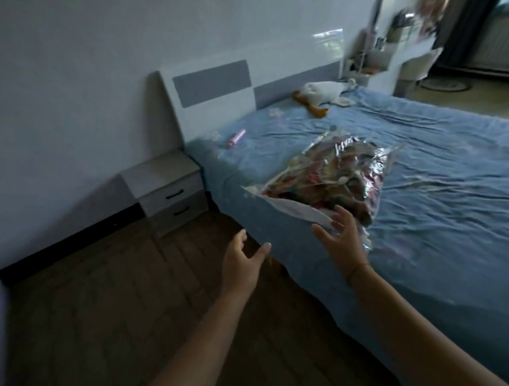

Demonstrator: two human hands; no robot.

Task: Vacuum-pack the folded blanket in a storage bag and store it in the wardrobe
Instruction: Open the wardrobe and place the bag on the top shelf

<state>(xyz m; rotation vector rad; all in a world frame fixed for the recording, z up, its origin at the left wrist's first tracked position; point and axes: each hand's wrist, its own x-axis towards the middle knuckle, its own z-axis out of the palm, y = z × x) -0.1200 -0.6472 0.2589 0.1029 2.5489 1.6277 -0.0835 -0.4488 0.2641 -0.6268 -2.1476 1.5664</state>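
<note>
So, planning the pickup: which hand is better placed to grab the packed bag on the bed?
The right hand: its spread fingers are at the near edge of the storage bag. The left hand, also open, is short of the bag, off the side of the bed.

Clear storage bag (333, 179) holding colourful folded blanket (330, 182), flat near bed edge

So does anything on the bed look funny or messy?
A little. The storage bag lies crooked, its near end poking over the bed edge. A plush goose is flopped on its side by the headboard, and a pink tube lies loose.
</note>
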